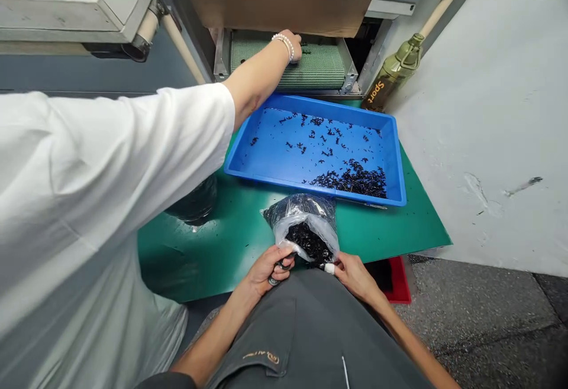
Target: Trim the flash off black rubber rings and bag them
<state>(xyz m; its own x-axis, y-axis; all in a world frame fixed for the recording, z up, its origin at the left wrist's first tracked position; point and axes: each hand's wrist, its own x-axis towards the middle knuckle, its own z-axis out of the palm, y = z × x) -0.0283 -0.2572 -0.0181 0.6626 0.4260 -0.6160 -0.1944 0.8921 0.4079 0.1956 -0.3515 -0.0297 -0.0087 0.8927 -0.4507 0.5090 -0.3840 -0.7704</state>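
Observation:
A clear plastic bag (pixel 306 206) lies on the green tabletop with its mouth facing me. Inside it is a heap of small black parts (pixel 308 238). My left hand (pixel 271 266) is closed on the left side of the bag's rim; a dark object with a silvery end (pixel 277 278) also shows among its fingers, its kind unclear. At the right side of the rim, my right hand (pixel 352 272) pinches the plastic, with a white wrap on one fingertip. Just beyond the bag stands a blue tray (pixel 284 177) with scattered black parts, piled thickest at its near right.
A co-worker's hand (pixel 290 46) reaches over a green conveyor belt (pixel 328 73) behind the tray. The white sleeve (pixel 190 123) fills the left. A dark full bag (pixel 197 200) sits beneath that arm. At right stand a green bottle (pixel 393 73) and, lower, a red bin (pixel 402 285).

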